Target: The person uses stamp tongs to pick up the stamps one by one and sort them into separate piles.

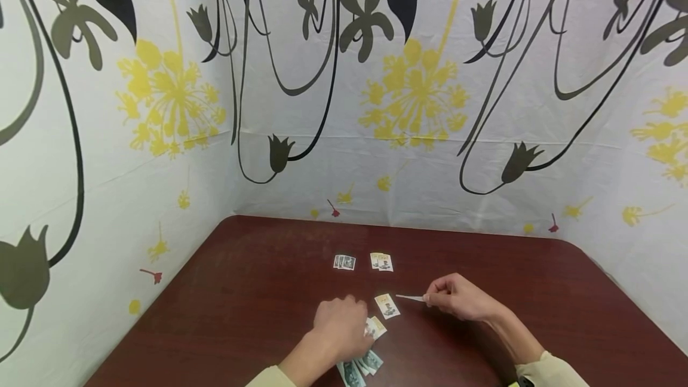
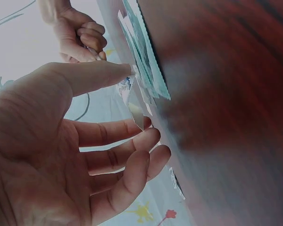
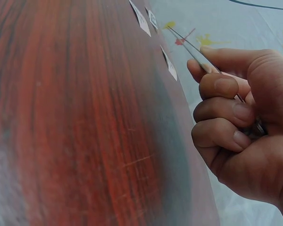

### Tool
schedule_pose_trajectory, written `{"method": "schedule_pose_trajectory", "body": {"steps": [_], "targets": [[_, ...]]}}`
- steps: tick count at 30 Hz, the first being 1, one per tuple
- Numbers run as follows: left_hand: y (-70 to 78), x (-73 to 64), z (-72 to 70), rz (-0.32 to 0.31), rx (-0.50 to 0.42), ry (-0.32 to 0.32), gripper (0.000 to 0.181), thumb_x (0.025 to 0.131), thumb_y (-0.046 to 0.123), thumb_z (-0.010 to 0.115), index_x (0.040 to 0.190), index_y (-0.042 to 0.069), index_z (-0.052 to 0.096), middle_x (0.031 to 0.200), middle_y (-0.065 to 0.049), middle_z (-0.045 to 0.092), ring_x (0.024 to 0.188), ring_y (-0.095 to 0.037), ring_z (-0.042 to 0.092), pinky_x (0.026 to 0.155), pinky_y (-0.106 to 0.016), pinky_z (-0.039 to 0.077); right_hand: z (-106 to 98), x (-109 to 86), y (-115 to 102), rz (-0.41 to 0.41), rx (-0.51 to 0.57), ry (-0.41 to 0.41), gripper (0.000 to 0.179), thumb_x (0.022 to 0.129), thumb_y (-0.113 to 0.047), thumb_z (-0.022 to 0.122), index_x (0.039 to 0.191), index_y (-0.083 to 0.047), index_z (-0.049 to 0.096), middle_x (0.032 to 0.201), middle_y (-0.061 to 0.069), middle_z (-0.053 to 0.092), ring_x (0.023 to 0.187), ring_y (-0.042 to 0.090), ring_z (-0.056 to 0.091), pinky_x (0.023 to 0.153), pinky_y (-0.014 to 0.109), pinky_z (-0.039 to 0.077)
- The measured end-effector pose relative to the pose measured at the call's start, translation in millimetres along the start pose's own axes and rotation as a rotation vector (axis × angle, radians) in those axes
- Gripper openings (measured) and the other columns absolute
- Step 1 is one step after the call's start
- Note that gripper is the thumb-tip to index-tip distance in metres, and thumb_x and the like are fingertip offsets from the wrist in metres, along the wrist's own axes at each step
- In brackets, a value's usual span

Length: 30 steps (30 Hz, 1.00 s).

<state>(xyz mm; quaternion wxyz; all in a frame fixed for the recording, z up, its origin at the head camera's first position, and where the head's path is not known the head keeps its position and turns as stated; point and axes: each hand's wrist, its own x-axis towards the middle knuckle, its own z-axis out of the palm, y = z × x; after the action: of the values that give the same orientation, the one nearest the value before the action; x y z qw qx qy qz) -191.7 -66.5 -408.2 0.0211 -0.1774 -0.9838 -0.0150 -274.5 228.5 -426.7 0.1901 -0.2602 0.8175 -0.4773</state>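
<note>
My left hand (image 1: 341, 324) pinches a postage stamp (image 2: 136, 116) between thumb and fingertips, low over the table; in the head view a yellowish stamp (image 1: 377, 327) shows at its fingers. Green stamps (image 1: 352, 374) lie fanned just below that hand, partly covered by it. My right hand (image 1: 458, 298) grips a pair of metal tweezers (image 3: 184, 41), fingers curled round the handles. Its thin tips point left and stand slightly apart with nothing between them. Close to those tips lies a single yellow-and-white stamp (image 1: 387, 306).
Farther back on the dark red wooden table (image 1: 258, 291) are two small overlapping groups: grey stamps (image 1: 346, 263) on the left and yellowish stamps (image 1: 384, 262) on the right. Flower-patterned cloth (image 1: 344, 112) hangs round the table's back and sides.
</note>
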Motion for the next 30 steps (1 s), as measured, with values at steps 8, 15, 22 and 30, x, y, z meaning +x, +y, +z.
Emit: {"method": "schedule_pose_trajectory", "body": {"steps": [8, 15, 22, 30], "targets": [[3.6, -0.8, 0.9, 0.039, 0.010, 0.008, 0.045, 0.084, 0.052, 0.078, 0.111, 0.016, 0.075, 0.100, -0.001, 0.070, 0.087, -0.021, 0.068, 0.067, -0.040, 0.055, 3.0, -2.7, 0.7, 0.031, 0.017, -0.020, 0.026, 0.104, -0.014, 0.062, 0.096, 0.009, 0.071, 0.058, -0.009, 0.040, 0.045, 0.002, 0.031, 0.043, 0.021, 0.028], [4.2, -2.0, 1.6, 0.054, -0.002, 0.024, 0.042, 0.082, 0.049, 0.082, 0.108, 0.017, 0.076, 0.098, 0.001, 0.067, 0.084, -0.019, 0.066, 0.066, -0.039, 0.054, 5.2, -2.8, 3.6, 0.056, 0.045, -0.031, 0.028, 0.104, -0.016, 0.063, 0.093, 0.009, 0.070, 0.057, -0.009, 0.038, 0.045, 0.003, 0.028, 0.042, 0.021, 0.027], [4.4, -1.0, 3.8, 0.066, -0.010, 0.011, 0.042, 0.078, 0.046, 0.086, 0.107, 0.017, 0.076, 0.099, 0.001, 0.069, 0.085, -0.018, 0.066, 0.066, -0.039, 0.054, 7.3, -3.4, 4.2, 0.087, 0.050, -0.037, 0.032, 0.104, -0.020, 0.065, 0.091, 0.009, 0.070, 0.056, -0.009, 0.037, 0.045, 0.004, 0.027, 0.043, 0.022, 0.027], [5.5, -0.9, 2.5, 0.062, -0.016, 0.003, 0.042, 0.078, 0.046, 0.087, 0.106, 0.017, 0.076, 0.098, 0.001, 0.068, 0.084, -0.018, 0.066, 0.066, -0.038, 0.054, 8.2, -4.3, 2.3, 0.099, 0.050, -0.006, 0.038, 0.104, -0.021, 0.066, 0.087, 0.013, 0.065, 0.056, -0.009, 0.036, 0.044, 0.004, 0.025, 0.042, 0.022, 0.026]]}}
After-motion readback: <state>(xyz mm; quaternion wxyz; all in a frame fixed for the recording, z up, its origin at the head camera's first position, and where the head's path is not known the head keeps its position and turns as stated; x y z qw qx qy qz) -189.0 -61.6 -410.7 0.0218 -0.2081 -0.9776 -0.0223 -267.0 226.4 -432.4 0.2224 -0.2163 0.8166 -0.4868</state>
